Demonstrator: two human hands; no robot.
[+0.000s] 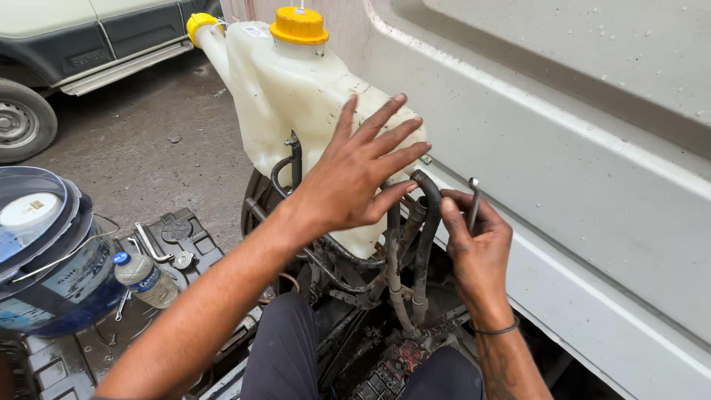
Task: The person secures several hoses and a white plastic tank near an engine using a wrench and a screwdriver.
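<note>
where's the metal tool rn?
Head view, right of centre: the metal tool is upright in the right hand, beside the black hoses under the white reservoir.

the left hand (354, 174) hides part of the white tank (296, 96); the blue bucket (44, 259) is cut off.

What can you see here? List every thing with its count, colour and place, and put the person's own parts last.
plastic tank: one, white, centre, against the vehicle panel
caps: two, yellow, on the tank's top
hoses: several, black, below the tank
vehicle panel: one, white, right
metal tool: one, silver, in the right hand
bucket: one, blue with clear lid, left
bottle: one, clear, blue cap, beside the bucket
parked car: one, pale, top left
left hand: fingers spread, flat on the tank
right hand: closed on the tool
</note>
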